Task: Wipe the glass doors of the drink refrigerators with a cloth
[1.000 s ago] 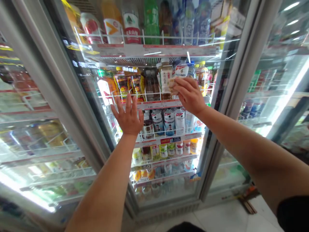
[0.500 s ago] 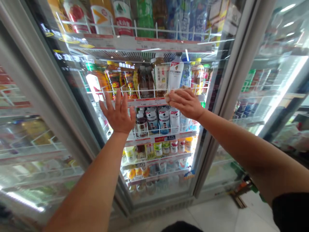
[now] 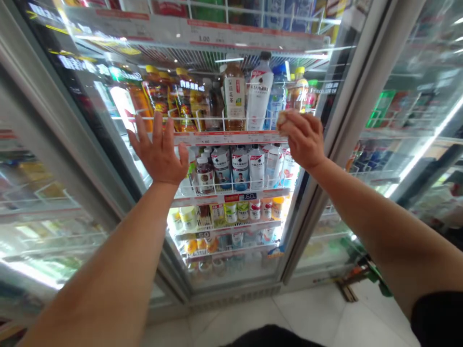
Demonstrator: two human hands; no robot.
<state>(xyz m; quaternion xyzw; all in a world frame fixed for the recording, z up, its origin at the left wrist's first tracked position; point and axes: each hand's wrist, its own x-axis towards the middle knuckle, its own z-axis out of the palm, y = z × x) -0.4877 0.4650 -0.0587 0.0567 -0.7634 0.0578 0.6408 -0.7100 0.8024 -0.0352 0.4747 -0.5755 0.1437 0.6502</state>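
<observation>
Cloth [image 3: 283,123], pale and crumpled into a small wad, lay under the fingertips of our right hand [image 3: 306,140], at the side of it nearer our left. Those fingers were curled and drawn together around the wad, pinching it in front of the glass door [image 3: 246,273], toward its right-hand frame [image 3: 378,62]. Our left hand [image 3: 161,152] held nothing; its palm faced the door with the fingers fanned wide and the thumb well apart, though we could not tell how firmly it met the pane.

The glass was smooth and clear, streaked with white reflections and glowing letters, and the frame around it was brushed, silvery metal. Behind the cloth we saw a clear blue bottle [image 3: 278,99] with rounded sides, then a white-labelled bottle [image 3: 259,94] with a dark cap, then a squarish tea bottle [image 3: 234,94] with brown liquid. Thin white wire rails fronted them above a flat price strip [image 3: 224,138] edged in red. Below the door we had pale, glossy floor tiles [image 3: 304,313], and a matte black sleeve [image 3: 437,313] covered our right upper arm.
</observation>
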